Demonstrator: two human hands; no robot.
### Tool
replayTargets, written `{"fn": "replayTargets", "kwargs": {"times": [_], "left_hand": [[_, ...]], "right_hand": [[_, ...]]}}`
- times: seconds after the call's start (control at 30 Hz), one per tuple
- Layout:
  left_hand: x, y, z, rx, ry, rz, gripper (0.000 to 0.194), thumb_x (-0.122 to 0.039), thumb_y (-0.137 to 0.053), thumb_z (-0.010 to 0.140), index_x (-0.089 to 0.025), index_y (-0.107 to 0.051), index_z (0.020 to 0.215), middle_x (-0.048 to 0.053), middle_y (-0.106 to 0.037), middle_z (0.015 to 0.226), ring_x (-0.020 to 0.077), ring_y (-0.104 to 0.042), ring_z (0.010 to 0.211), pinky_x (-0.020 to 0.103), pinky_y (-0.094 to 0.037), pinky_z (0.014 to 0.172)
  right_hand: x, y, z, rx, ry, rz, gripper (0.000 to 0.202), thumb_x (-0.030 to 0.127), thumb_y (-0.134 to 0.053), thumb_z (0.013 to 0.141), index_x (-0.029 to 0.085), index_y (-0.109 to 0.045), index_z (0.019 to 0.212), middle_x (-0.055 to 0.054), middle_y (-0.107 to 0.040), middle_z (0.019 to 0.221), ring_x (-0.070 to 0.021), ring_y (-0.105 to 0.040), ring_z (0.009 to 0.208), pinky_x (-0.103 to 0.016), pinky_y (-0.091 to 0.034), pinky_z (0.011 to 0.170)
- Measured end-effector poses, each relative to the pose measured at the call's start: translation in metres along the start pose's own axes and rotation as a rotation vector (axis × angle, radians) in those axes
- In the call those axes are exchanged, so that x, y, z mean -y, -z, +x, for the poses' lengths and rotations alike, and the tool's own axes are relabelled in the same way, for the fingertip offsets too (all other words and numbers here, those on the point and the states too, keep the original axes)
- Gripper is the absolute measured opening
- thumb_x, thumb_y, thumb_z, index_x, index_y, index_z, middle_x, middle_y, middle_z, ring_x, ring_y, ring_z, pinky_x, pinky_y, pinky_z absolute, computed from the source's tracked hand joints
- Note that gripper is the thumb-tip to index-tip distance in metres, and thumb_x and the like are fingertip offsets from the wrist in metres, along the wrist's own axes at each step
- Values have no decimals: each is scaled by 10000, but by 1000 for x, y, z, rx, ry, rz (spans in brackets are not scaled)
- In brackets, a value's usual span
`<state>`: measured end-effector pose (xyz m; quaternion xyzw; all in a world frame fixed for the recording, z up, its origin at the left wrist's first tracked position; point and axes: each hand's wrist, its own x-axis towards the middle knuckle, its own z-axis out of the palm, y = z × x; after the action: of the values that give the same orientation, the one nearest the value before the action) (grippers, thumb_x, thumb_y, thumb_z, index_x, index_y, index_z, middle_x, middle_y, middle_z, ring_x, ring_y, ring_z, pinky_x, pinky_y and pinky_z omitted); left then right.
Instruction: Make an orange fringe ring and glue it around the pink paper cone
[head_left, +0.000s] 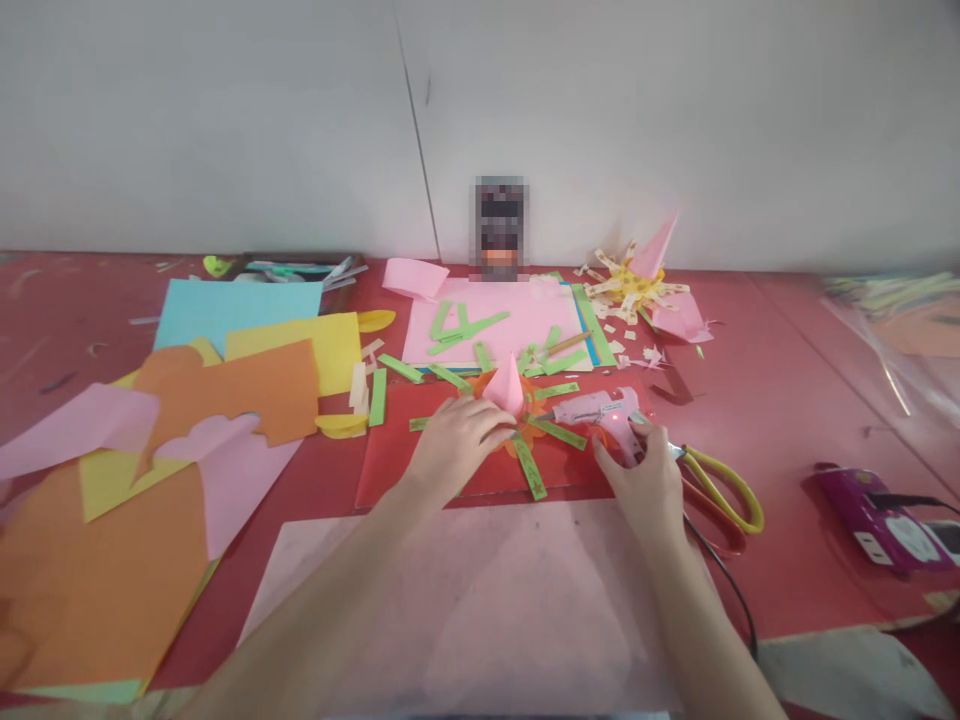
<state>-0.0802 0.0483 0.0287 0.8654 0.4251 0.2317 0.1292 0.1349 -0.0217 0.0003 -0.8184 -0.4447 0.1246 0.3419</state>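
Observation:
An orange paper flower [541, 436] with green printed strips spread round it lies on a red sheet [390, 465]. From its middle rises a pink paper cone [504, 385]. My left hand [466, 440] is closed at the near left side of the flower, its fingertips by the cone's base and partly hidden. To the right, my right hand [651, 485] grips the handle of a pink glue gun [600, 410], whose nozzle points left at the flower. Scissors [724, 490] with yellow and red handles lie just beyond my right fingers.
Coloured paper sheets [255, 385] overlap on the left. Behind the flower, green strips and a pencil [570, 343] lie on pink paper [525, 310]. A yellow paper flower with a cone [637, 282] stands at the back right. A purple power socket [881, 520] and cable are at right.

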Motion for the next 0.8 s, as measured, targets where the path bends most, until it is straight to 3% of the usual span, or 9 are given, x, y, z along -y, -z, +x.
{"fn": "replayTargets", "kwargs": {"times": [0.13,0.4,0.8], "left_hand": [[-2,-3,1,41,2,-5,146,-286,-488,830,-232,-621,804,-24,-677,818,145,-564,732,310,-368,692],[-3,-4,2,11,18,39,167,-244,-459,841,-218,-615,785,-18,-674,766,149,-552,682,306,-363,668],[-4,-5,2,-4,41,53,165,-230,-455,839,-216,-612,790,-6,-664,758,147,-560,670,307,-377,673]], "right_hand": [[3,-1,-2,40,21,-67,454,525,-550,620,216,-481,946,-45,-584,900,-188,-540,729,-276,-378,581],[3,-8,-8,41,157,-148,380,502,-501,676,222,-478,931,-33,-593,886,-182,-555,710,-262,-362,536],[5,-9,-12,52,206,-187,332,477,-470,724,215,-486,928,-48,-598,890,-201,-565,763,-255,-347,532]]}}
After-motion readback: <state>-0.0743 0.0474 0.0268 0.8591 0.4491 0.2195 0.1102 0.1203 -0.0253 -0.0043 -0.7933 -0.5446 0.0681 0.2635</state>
